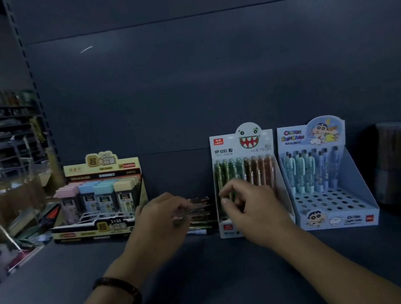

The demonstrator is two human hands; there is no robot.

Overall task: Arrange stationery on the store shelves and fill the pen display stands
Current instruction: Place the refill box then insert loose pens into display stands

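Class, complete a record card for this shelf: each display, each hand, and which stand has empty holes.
Left display: yellow-and-black cardboard box of pastel-capped cases
Middle display: white monster-face cardboard pen stand, pens in it
Right display: blue cartoon cardboard pen stand, front holes empty
Left hand: grips bundle of dark pens
Right hand: fingers curled at the white stand; grip unclear

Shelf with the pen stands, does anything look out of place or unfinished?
Yes. Loose pens lie flat on the shelf between the yellow box and the monster-face stand; the left hand grips some. The blue stand has its front holes empty.
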